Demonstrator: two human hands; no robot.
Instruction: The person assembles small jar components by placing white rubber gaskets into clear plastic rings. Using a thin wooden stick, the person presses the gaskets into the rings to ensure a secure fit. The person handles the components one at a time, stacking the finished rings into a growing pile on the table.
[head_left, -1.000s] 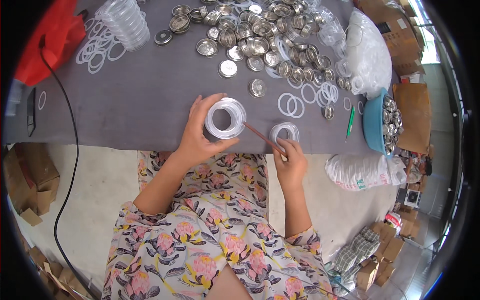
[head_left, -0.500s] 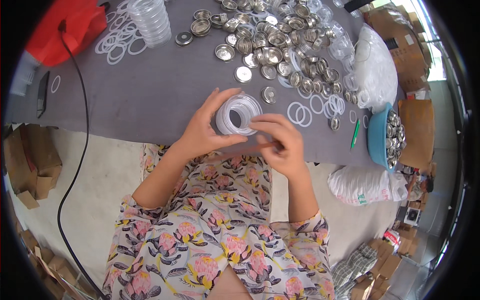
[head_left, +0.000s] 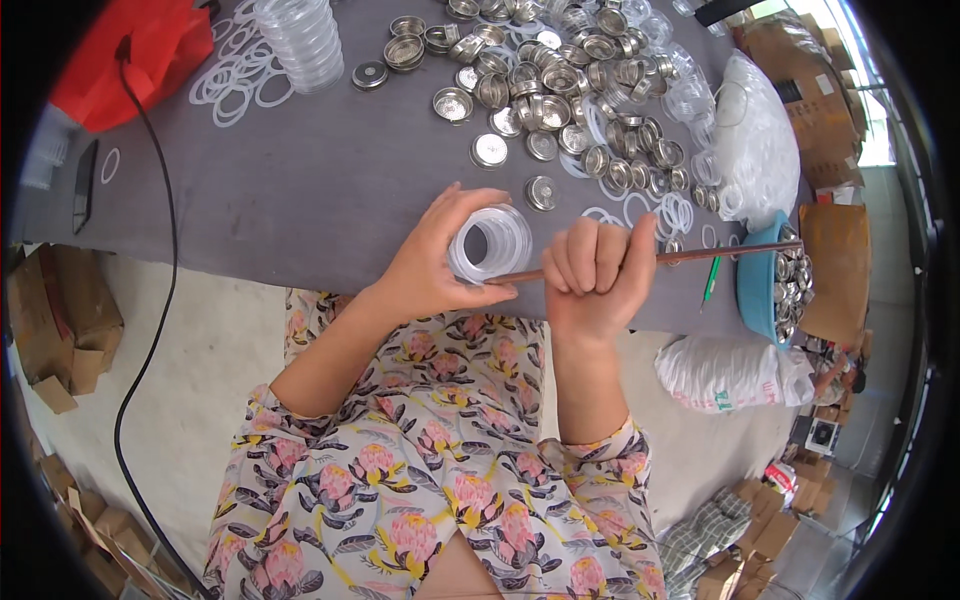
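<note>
My left hand (head_left: 428, 258) is curled around a stack of clear plastic rings (head_left: 514, 240) near the table's front edge, its round opening turned up toward me. Closed in a fist just right of it, my right hand (head_left: 598, 272) grips a thin brown stick (head_left: 725, 253). One end of the stick reaches the near rim of the stack beside my left thumb; the other points right, over the blue basin. Whether the tip is inside a ring or only against it, I cannot tell. A metal cap (head_left: 540, 193) lies just beyond the stack.
Metal caps (head_left: 545, 112) are heaped at the far middle of the grey table (head_left: 270, 200). White sealing rings (head_left: 232, 100) lie by another clear stack (head_left: 300, 45) at far left. A blue basin (head_left: 757, 290) of caps, a green pen (head_left: 711, 279) and a clear bag (head_left: 758, 140) are right.
My right hand has left the stack's rim and closed into a fist, swinging the stick out to the right. The stack and left hand have shifted slightly right and nearer.
</note>
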